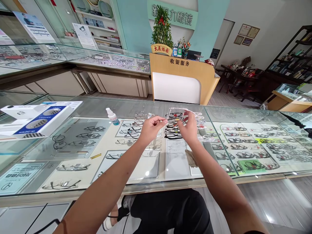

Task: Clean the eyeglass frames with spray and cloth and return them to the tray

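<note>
A pair of transparent-framed eyeglasses (175, 109) is held up above the glass counter, between both hands. My left hand (151, 129) is closed, its thumb and forefinger pinched at the left side of the eyeglasses near a temple tip. My right hand (188, 128) grips the right side of the frame with bent fingers. Behind and below them, a row of dark and transparent eyeglasses (173, 136) partly shows past the hands. A brown cloth (191, 158) lies beneath my right wrist.
A small spray bottle (112, 116) stands on the counter (136, 187), left of my hands. Blue-and-white boxes (44, 122) sit at the far left, and a thin yellow stick (96, 156) lies nearer. Many eyeglasses (246, 146) fill the display at right. A wooden cashier desk (209, 78) stands beyond.
</note>
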`<state>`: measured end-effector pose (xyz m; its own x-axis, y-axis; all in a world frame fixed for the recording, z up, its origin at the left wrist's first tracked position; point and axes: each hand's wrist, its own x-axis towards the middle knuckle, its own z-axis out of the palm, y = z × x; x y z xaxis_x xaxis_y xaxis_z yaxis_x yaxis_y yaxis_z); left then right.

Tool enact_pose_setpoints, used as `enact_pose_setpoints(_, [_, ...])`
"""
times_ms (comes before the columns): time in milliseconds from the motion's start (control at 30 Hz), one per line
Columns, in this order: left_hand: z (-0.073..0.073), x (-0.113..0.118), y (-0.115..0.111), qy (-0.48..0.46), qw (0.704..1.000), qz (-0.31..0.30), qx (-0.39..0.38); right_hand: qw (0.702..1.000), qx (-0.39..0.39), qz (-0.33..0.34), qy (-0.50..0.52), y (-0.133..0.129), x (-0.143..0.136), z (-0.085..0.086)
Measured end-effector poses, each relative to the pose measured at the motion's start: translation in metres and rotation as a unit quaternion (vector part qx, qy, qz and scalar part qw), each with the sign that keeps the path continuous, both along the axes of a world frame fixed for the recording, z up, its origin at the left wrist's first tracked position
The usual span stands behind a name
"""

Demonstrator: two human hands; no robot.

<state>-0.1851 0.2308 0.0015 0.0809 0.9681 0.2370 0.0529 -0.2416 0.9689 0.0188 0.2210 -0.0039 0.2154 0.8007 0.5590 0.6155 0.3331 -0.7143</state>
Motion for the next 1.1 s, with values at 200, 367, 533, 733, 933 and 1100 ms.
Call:
enact_pose_setpoints(200, [0.002,-0.005,0.004,-0.045,0.999,0.027,-0.014,0.99,-0.038,0.087,0.102,0.0,0.0,0.007])
enact_pose_setpoints(367, [0.009,-0.011,0.005,-0.085,0.994,0.057,-0.028,0.984,-0.039,0.068,0.161,0.003,0.001,0.006])
enact_pose_setpoints(533, [0.006,-0.017,0.014,-0.148,0.985,0.08,-0.046,0.976,-0.065,0.052,0.199,0.008,0.004,0.001])
enact_pose_setpoints(733, [0.006,-0.016,0.014,-0.139,0.985,0.098,-0.021,0.997,-0.036,-0.011,0.071,0.001,0.003,0.005])
enact_pose_setpoints(933, [0.01,-0.003,-0.003,-0.085,0.994,0.069,0.004,0.993,0.061,0.053,-0.09,-0.012,-0.009,0.006])
enact_pose_setpoints(1100, [0.005,0.007,-0.01,-0.058,0.998,0.008,0.014,0.979,0.057,0.154,-0.117,-0.012,-0.02,-0.006])
